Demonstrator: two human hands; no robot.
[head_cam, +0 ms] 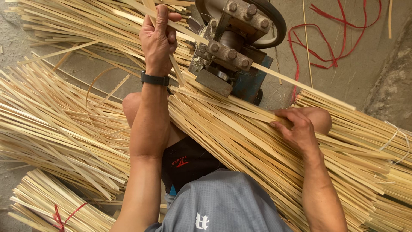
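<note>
1. Overhead, the left hand (158, 41) has its fingers clenched around a bamboo strip (274, 74) running through a bolted metal machine (234, 47) just beside them.
2. Meanwhile, the right hand (300, 129) rests with loose, released fingers on a bamboo strip bundle (240, 141) across the lap.

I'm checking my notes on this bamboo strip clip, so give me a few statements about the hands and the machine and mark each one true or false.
1. The left hand grips a bamboo strip that runs through the machine. True.
2. The right hand is lifted in the air, touching nothing. False: it rests on the pile of strips lying across the lap.
3. A dark band sits on the left wrist. True.
4. Blue cord lies on the floor beyond the machine. False: the cord there is red.
5. The tied bundle at lower left is bound with red string. True.
</note>
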